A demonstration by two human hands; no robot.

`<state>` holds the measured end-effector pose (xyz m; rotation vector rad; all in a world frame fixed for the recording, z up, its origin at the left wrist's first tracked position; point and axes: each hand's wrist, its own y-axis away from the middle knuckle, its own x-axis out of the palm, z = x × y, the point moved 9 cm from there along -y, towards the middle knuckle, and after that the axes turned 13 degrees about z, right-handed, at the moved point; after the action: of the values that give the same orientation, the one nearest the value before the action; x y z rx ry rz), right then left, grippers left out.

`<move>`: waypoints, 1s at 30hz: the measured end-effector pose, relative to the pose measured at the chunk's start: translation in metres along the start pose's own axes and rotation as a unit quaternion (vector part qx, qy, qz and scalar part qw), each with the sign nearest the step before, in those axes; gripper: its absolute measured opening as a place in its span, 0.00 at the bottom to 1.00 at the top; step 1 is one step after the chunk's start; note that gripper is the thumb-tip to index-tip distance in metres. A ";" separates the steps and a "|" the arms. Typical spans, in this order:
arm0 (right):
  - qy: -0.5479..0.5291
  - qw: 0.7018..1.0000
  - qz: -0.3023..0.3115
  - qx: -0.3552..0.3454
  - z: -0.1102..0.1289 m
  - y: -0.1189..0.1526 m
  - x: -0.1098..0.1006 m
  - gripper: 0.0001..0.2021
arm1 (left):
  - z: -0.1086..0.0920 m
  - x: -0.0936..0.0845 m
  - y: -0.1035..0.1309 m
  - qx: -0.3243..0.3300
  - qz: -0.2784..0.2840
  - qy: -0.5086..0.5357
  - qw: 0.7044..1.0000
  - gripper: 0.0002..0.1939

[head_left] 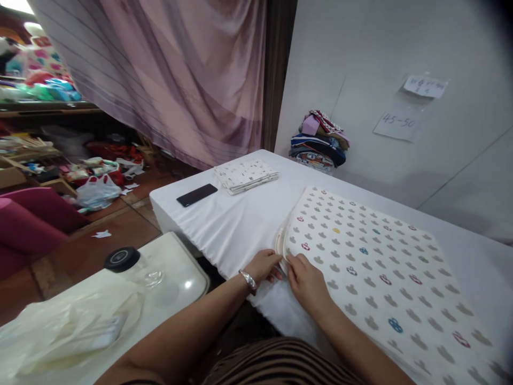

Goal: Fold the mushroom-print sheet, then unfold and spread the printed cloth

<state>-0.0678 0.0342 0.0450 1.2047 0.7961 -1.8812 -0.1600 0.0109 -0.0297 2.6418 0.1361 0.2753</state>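
A stack of white fabric (356, 272) printed with grey, red, blue and yellow motifs lies spread over the right part of the white-covered table (236, 224). At its near left corner both my hands meet. My left hand (264, 266), with a silvery bracelet at the wrist, pinches the layered edge from the left. Close beside it, my right hand (306, 280) grips the same corner between thumb and fingers. Several layers show as rounded folds there. How many layers each hand holds is hidden.
Beyond my hands lie a folded printed cloth (246, 175) and a black phone (197, 195). Folded textiles (319, 141) are piled by the wall. At left, a white side table (176, 267) holds a round black object (122, 259) and a plastic bag (72, 326). A pink curtain (208, 69) hangs behind.
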 end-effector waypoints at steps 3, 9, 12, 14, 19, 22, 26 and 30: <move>0.045 0.998 0.038 0.002 0.005 -0.003 0.007 0.10 | -0.001 0.001 0.001 0.002 0.007 -0.002 1.000 0.05; 0.018 0.999 0.048 -0.003 0.008 -0.003 0.007 0.08 | 0.001 -0.002 -0.001 0.017 0.001 -0.021 1.000 0.05; 0.003 0.999 0.044 -0.001 0.007 -0.002 0.007 0.08 | 0.001 -0.002 -0.001 0.032 0.002 -0.034 0.999 0.07; -0.023 0.999 0.040 0.003 0.003 -0.003 0.008 0.08 | 0.001 -0.001 0.001 0.041 0.007 -0.030 0.999 0.08; -0.116 0.992 0.043 0.006 -0.008 -0.007 0.012 0.10 | -0.002 0.001 0.006 0.054 0.023 -0.009 0.998 0.08; -0.124 0.991 0.042 0.013 -0.011 -0.008 0.013 0.09 | -0.004 0.003 0.007 0.055 0.030 -0.014 0.998 0.05; -0.083 0.995 0.051 0.011 -0.006 -0.007 0.013 0.09 | -0.004 0.001 0.006 0.054 0.018 -0.025 0.998 0.04; -0.066 0.996 0.057 0.003 -0.003 -0.006 0.012 0.10 | -0.003 0.000 0.004 0.055 0.006 -0.045 0.997 0.03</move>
<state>-0.0749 0.0370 0.0331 1.0939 0.6392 -1.8491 -0.1608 0.0089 -0.0254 2.7589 0.1084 0.1567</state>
